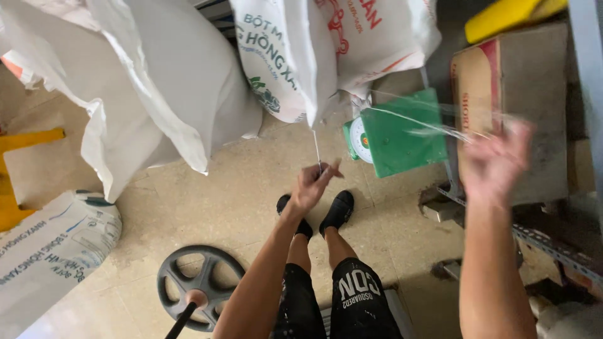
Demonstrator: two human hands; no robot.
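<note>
Far to the left of both hands, a yellow plastic stool [19,182] pokes in at the frame edge, and below it a printed white sack [50,251] lies on its side on the beige tiled floor [207,194]. Up and left of the left hand, a big plain white sack [144,88] bulges upright, and below that hand a dark round wheel-shaped base with a handle [198,285] sits on the tiles. The left hand [314,184] is pinched shut on a thin white string [316,149] that runs straight up to the mouth of a hanging printed sack [314,50] directly above it. Under the hand stand the person's black shoes [326,213]. Between the two hands sits a green dial scale [396,132]. The string shows again as pale strands crossing over the scale toward the right hand [493,164], which is raised and blurred; whether it grips the strands cannot be told. Behind the right hand stands a cardboard box [521,94], with a yellow object [509,16] on top.
</note>
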